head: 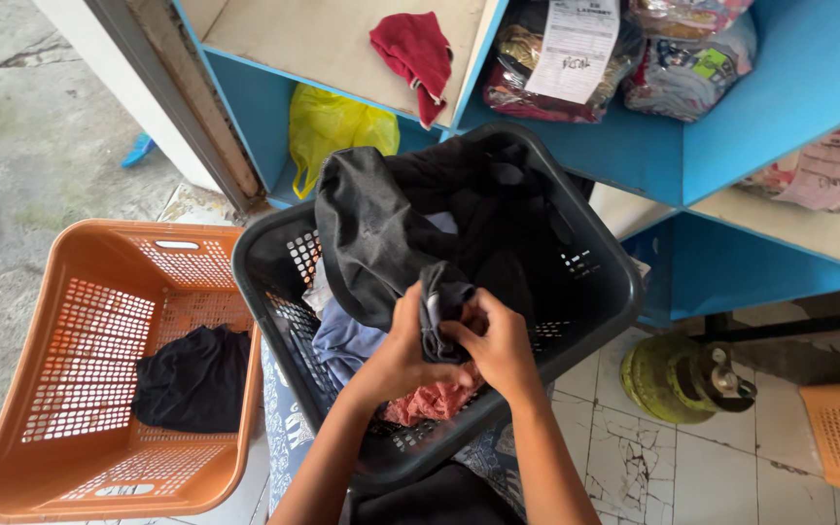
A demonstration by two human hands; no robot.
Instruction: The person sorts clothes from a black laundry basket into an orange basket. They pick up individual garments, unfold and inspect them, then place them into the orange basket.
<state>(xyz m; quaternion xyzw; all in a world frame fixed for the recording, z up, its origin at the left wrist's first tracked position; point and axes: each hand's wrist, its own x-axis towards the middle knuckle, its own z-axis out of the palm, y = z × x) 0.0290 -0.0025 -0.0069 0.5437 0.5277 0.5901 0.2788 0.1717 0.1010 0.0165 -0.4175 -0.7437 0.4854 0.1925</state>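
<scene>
Hands meet over the middle of the dark grey laundry basket (595, 292), both closed on one dark grey garment (391, 233). The left hand (402, 352) comes in from 7 o'clock and is curled round a bunched fold of the cloth, thumb side up; the right hand (498, 345) comes in from 5 o'clock and pinches the same fold from the other side, fingertips touching the left hand's. Neither hand is nearer than the other: the gathered fold stands upright between them, right at their fingertips. From that grip the rest of the garment runs away toward 11 o'clock, draped in a broad sheet over the pile, so its long axis lies from the hands up and left toward the basket's far rim. Under it lie a pale blue cloth (347, 345) at 9 o'clock of the hands and a pinkish red cloth (435, 401) just below them, toward 6 o'clock. An orange basket (60, 389) stands beside the grey one at 9 o'clock, rims nearly touching, with a single black garment (192, 379) lying on its floor. Blue shelves (789, 87) rise at 12 o'clock, holding a red cloth (415, 53) and bagged bundles. A green gas cylinder (678, 377) sits on the tiled floor at 3 o'clock.
</scene>
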